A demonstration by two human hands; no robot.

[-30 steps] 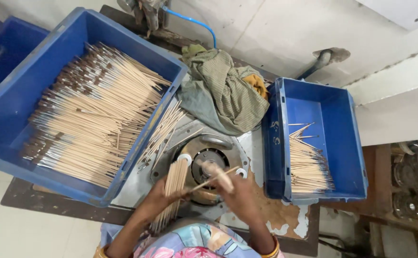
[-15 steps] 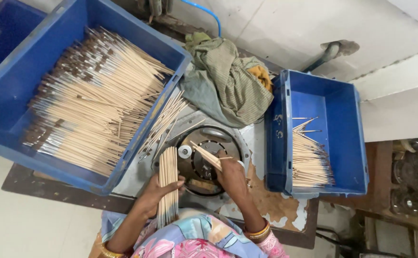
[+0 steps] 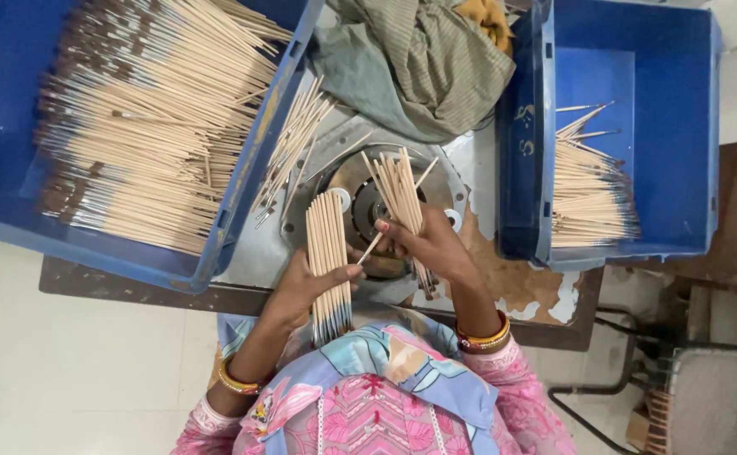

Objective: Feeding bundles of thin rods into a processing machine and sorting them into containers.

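Nearest her lap, the left hand is gripping a flat bundle of sticks around its lower half, fingers closed. The right hand is grasping a fanned bunch over the round metal plate. They look light, stiff and snappable, best held mid-length. Half a second ago the right hand held only a few. Beyond sit the big blue crate and the small one.
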